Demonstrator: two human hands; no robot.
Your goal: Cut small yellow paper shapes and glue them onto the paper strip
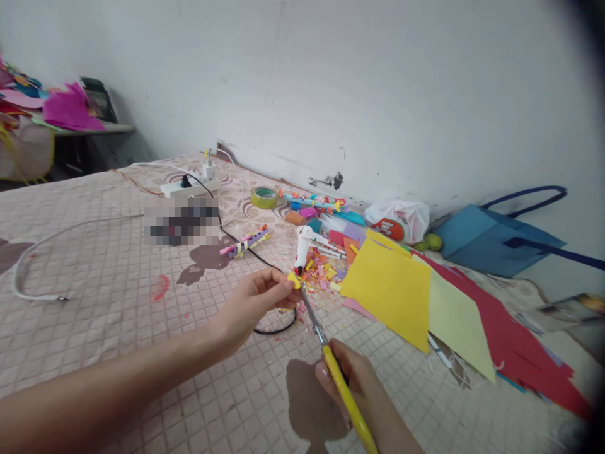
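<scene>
Between the thumb and fingers of my left hand [258, 295] is a small yellow paper piece [293, 280]. My right hand [352, 372] is closed around the yellow handle of a pair of scissors [316, 325], whose metal blades point up and away from me. The blade tips are at the yellow piece; whether they touch it I cannot tell. Just beyond stands a white glue gun [302, 249], nozzle down, with small paper scraps [324, 272] beside it. A black cord [276, 331] loops below my left fingers.
Yellow sheets [390, 290], pale sheets [460, 321] and red sheets [510, 328] spread to the right. Farther back are a roll of tape [264, 197], a decorated purple stick [248, 243], a power strip [191, 185], a plastic bag [399, 219] and a blue bag [496, 239].
</scene>
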